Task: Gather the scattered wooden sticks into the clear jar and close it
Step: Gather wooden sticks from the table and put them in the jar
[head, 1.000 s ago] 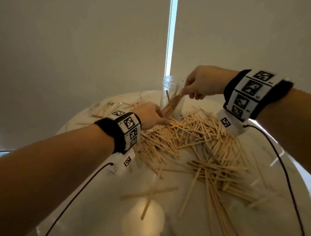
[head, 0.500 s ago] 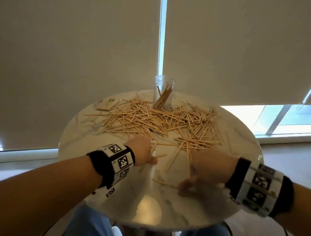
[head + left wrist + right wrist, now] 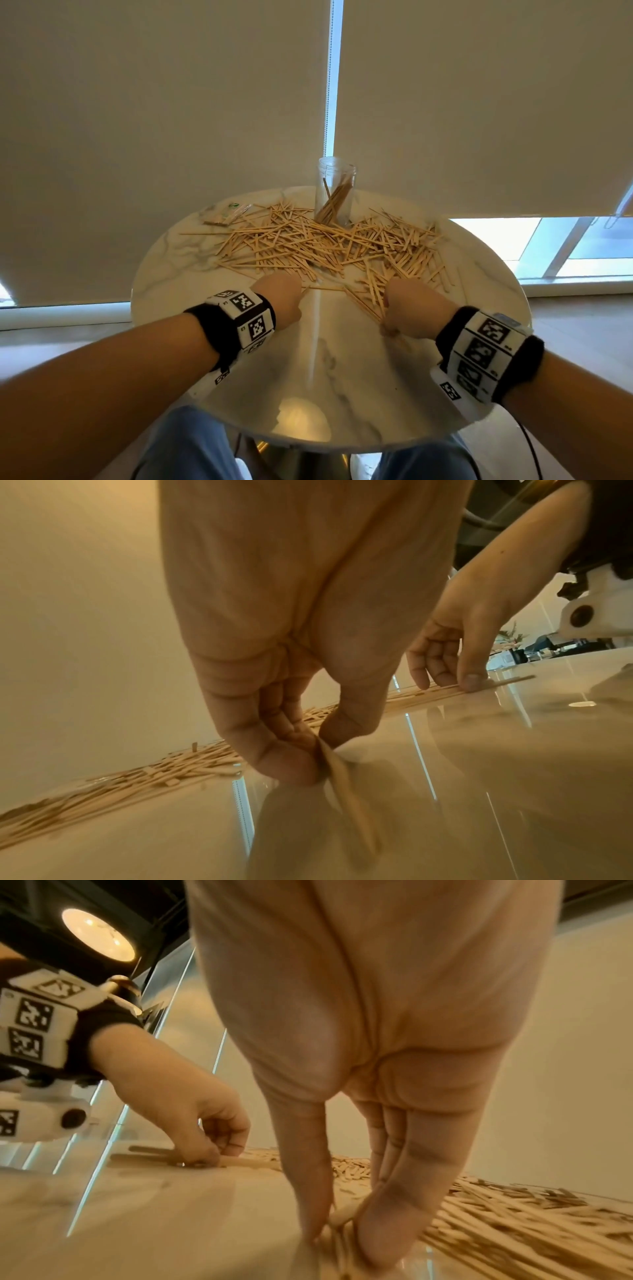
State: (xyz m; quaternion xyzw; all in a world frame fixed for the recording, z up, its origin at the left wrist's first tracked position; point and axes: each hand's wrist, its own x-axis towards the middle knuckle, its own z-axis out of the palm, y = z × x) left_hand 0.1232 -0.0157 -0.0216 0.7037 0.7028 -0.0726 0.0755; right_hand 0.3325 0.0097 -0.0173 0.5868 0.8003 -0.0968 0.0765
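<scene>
A clear jar (image 3: 335,192) stands open at the far side of the round marble table (image 3: 191,329), with a few wooden sticks leaning inside it. A wide pile of wooden sticks (image 3: 322,243) lies in front of the jar. My left hand (image 3: 301,291) is at the pile's near edge; in the left wrist view its thumb and forefinger (image 3: 320,753) pinch one stick (image 3: 352,804) whose far end rests on the table. My right hand (image 3: 385,308) is down on the near right sticks, and in the right wrist view its thumb and fingers (image 3: 337,1226) close around a few of them.
A clear plastic wrapper (image 3: 233,210) lies at the back left of the table. Beige roller blinds (image 3: 171,120) hang right behind the table. The near half of the tabletop is bare marble, and my knees in jeans (image 3: 185,448) are under its front edge.
A second ago my right hand was at the jar's mouth and my left hand was in the pile beside the jar. Both hands have drawn back to the pile's near edge and now take hold of sticks.
</scene>
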